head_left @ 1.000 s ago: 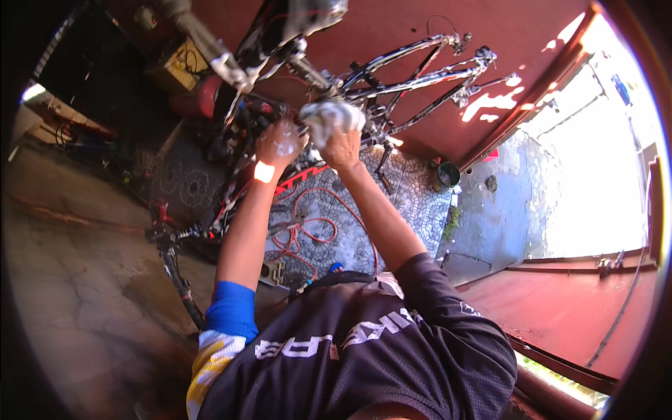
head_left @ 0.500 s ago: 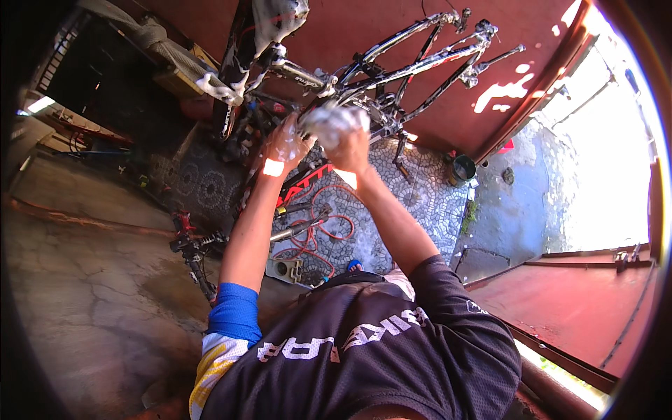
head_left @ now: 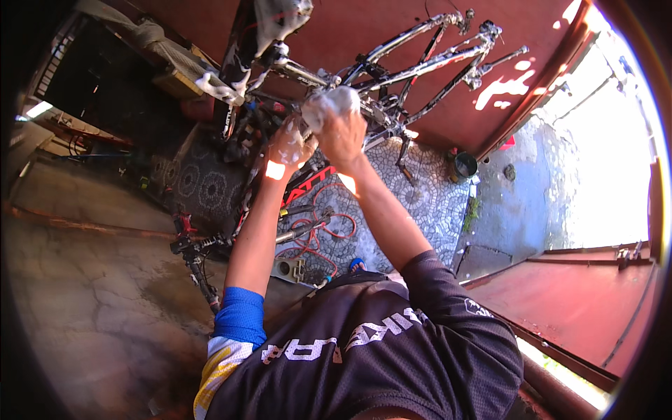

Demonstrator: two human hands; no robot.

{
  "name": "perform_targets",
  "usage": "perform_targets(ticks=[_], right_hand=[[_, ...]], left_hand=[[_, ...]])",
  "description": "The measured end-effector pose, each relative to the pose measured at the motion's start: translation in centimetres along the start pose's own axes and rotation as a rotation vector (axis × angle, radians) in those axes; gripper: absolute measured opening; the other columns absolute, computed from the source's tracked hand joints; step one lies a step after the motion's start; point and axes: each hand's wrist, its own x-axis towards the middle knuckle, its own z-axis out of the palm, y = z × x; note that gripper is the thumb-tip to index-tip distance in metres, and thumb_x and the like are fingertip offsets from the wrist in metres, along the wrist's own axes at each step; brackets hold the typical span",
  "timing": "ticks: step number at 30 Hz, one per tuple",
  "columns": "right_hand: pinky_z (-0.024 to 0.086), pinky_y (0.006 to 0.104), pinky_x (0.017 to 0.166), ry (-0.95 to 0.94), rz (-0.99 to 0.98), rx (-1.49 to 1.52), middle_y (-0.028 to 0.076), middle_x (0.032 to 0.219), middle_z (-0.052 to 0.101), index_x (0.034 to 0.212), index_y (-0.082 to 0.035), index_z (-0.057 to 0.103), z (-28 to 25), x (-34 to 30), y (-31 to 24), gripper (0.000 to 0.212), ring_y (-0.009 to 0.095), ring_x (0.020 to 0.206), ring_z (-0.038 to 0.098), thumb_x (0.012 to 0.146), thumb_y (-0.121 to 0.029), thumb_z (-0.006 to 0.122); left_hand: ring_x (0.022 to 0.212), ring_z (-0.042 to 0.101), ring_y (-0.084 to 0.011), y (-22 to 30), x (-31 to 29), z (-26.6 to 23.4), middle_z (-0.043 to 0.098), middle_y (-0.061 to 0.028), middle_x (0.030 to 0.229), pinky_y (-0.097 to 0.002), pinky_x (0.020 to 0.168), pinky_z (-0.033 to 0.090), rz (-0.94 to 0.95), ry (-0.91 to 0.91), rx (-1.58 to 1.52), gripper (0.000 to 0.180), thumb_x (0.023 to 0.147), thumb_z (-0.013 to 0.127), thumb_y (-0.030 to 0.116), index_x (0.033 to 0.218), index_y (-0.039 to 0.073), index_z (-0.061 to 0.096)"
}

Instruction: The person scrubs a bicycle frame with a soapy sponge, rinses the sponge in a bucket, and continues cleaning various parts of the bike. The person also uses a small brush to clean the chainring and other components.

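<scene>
A black bicycle frame (head_left: 420,72) with white and red markings, streaked with foam, is held up in front of me against the red wall. My right hand (head_left: 343,136) grips a whitish lump thick with suds, seemingly a sponge (head_left: 329,106), against the frame's middle. Just left of it, my left hand (head_left: 288,143) has foam on its back. Its fingers curl in by the bicycle parts, and what they close on is hidden. Below my wrists lies another dark frame tube with red lettering (head_left: 308,185).
A thin red hose (head_left: 343,225) loops over the patterned tile floor (head_left: 392,203). A dark bucket (head_left: 464,166) stands to the right. At left are a handlebar (head_left: 199,269) and bare concrete. Foamy cloth (head_left: 280,21) covers the upper part of the bicycle. A red gate (head_left: 574,294) is at right.
My right hand and the sponge have shifted slightly left and up along the frame, less blurred now. My left hand stays close to its spot.
</scene>
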Motion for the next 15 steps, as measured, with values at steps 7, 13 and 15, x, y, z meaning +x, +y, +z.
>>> perform_targets(ticks=[7,13,15], right_hand=[[0.050,0.0448,0.089,0.166,0.253,0.309,0.015,0.114,0.066,0.108,-0.007,0.069,2.2,-5.3,0.0,0.030,0.036,0.101,0.061,0.079,-0.010,0.079],[0.057,0.0311,0.077,0.088,0.768,0.767,0.009,0.098,0.066,0.114,0.000,0.057,3.1,-7.7,-0.8,0.027,0.015,0.087,0.067,0.091,-0.006,0.071],[0.055,0.0316,0.070,0.256,0.812,0.815,0.008,0.087,0.065,0.111,0.000,0.057,2.7,-4.5,-1.5,0.025,0.015,0.081,0.066,0.091,-0.005,0.070]], left_hand=[[0.095,0.069,-0.0379,1.2,0.9,-2.4,0.070,-0.0219,0.106,-0.0439,0.085,0.055,-0.036,0.032,-0.488,0.044,0.089,0.064,0.032,0.118,0.000,0.064],[0.095,0.068,-0.0389,-0.9,0.1,-2.4,0.071,-0.0210,0.103,-0.0425,0.086,0.053,0.047,0.196,-0.497,0.036,0.101,0.045,0.023,0.110,-0.003,0.069],[0.095,0.069,-0.0393,-2.0,-0.7,-2.1,0.071,-0.0212,0.103,-0.0428,0.085,0.053,0.073,0.210,-0.404,0.037,0.103,0.043,0.022,0.109,-0.003,0.069]])
